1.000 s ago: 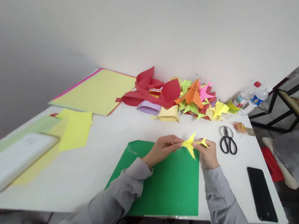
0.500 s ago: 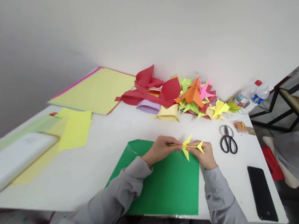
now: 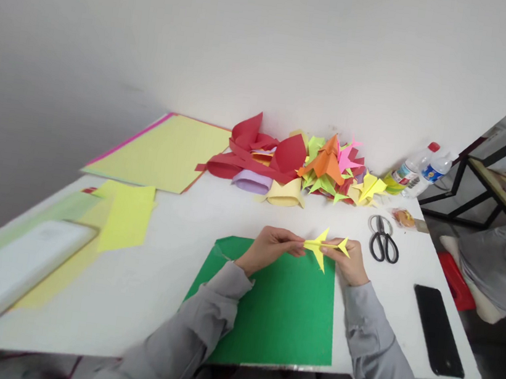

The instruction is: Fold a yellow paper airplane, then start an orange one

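A yellow folded paper airplane (image 3: 319, 248) with pointed wings and a small forked tail is held level between both hands. My left hand (image 3: 270, 249) pinches its nose end at the left. My right hand (image 3: 350, 261) grips the body near the tail, fingers closed round it. Beneath the hands lies a green sheet (image 3: 280, 317) on the white table, reaching the front edge. The undersides of the fingers are hidden.
Scissors (image 3: 383, 241) and a black phone (image 3: 438, 331) lie to the right. Behind are red paper shapes (image 3: 285, 159), an orange paper plane (image 3: 325, 162) and bottles (image 3: 415, 164). Yellow sheets (image 3: 128, 216), a large paper stack (image 3: 164, 153) and a white device (image 3: 13, 276) occupy the left.
My left hand has slid back toward the nose, so more of the paper airplane's front shows. The plane has shifted slightly right, still in both hands. The camera view has turned a little.
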A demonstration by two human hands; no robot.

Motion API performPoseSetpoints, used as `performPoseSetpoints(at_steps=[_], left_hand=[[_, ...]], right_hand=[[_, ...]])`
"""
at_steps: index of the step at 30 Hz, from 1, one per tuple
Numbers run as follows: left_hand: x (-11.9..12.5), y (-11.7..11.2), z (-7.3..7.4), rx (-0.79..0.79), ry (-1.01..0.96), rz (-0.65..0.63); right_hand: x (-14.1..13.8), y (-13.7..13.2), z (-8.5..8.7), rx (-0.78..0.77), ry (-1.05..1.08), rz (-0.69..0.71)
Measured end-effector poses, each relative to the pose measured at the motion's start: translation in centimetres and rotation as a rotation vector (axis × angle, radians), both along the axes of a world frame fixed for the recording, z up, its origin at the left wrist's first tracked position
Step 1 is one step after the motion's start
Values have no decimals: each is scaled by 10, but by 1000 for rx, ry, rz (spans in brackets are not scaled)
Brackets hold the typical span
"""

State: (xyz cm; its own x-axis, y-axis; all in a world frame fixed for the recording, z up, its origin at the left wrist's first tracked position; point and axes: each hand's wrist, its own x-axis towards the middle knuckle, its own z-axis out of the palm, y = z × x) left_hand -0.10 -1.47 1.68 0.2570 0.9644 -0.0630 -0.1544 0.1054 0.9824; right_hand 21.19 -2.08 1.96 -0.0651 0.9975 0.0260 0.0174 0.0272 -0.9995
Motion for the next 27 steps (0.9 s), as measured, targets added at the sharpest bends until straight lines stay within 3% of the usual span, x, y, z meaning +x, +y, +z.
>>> performPoseSetpoints(at_steps=[11,14,16,21,23,27], left_hand=[[-4,4,3,-14,-42,85],[-7,9,2,-28,-74,225],[-10,14,0,-49,-101,326],[-12,20,-4,-66,-122,374],[-10,19,-5,-69,-126,368],[-5,17,-7,-65,-101,343]], right_hand=[[5,5,-4,91,-6,-158],[10,7,-2,162,-12,-306],[13,7,-1,240,-15,-478],[16,3,2,432,-22,-877],[16,2,2,506,-47,-960],[15,-1,2,582,-123,-980]])
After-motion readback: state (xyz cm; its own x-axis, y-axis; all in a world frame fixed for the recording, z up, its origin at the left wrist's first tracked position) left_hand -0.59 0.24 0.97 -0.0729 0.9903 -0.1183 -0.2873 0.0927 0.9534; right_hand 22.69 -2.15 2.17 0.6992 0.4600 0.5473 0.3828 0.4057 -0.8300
